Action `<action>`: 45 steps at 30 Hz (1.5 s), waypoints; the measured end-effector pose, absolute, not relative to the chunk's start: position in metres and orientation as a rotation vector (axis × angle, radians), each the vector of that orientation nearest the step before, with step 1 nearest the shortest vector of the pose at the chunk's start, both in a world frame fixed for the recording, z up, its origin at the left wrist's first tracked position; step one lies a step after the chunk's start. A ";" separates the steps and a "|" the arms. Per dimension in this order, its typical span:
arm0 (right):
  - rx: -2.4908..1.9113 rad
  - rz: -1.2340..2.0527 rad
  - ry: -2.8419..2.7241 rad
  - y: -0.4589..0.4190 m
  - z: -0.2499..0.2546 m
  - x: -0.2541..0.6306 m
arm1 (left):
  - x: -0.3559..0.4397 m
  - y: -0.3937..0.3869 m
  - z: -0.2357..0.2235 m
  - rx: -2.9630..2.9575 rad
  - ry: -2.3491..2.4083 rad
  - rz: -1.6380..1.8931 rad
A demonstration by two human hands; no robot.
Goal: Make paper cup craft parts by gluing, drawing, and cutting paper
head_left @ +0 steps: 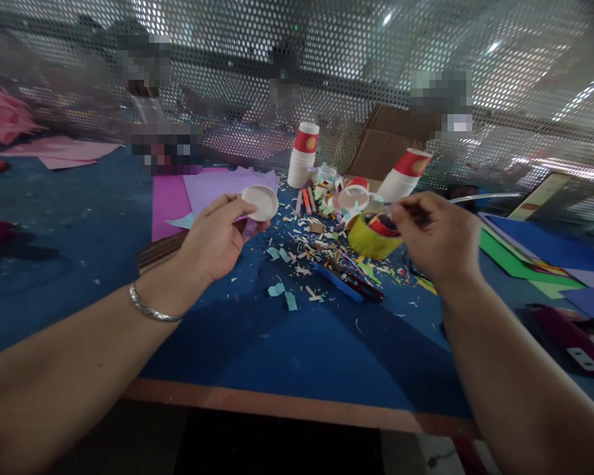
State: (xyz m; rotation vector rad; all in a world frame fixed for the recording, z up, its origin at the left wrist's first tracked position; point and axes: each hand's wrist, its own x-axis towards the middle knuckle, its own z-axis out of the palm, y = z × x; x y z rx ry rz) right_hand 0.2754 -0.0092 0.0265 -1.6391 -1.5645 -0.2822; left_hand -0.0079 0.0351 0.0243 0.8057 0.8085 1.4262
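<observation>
My left hand (216, 237) is closed on a small white paper cup (260, 202), tilted so that a pale round face points toward me. A purple paper strip (250, 227) shows at the cup's lower side, by my fingers. Fingers pinched together, my right hand (438, 234) hovers near a yellow tape roll (373, 241); whatever is between its fingertips is too small or blurred to make out. A thin whitish stick (488, 196) shows just beyond that hand, and I cannot tell whether it is held. Scissors (359, 284) and a blue cutter (336, 282) lie between my hands.
Paper scraps (319, 244) litter the blue table (277, 349). Two stacks of red-and-white cups, one upright (304, 155) and one leaning (406, 173), stand behind. Purple sheets (222, 188) lie left, coloured sheets (539, 247) right. A perforated metal screen (257, 79) closes the back.
</observation>
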 end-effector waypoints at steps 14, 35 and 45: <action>-2.179 -0.375 -1.488 -0.017 0.038 0.327 | -0.008 0.027 0.024 0.843 0.829 1.309; -2.221 -0.308 -1.376 -0.010 0.028 0.338 | -0.009 0.025 0.019 0.945 0.866 1.195; -1.938 -0.444 -1.163 -0.014 0.042 0.318 | -0.006 0.023 0.013 0.986 0.747 1.073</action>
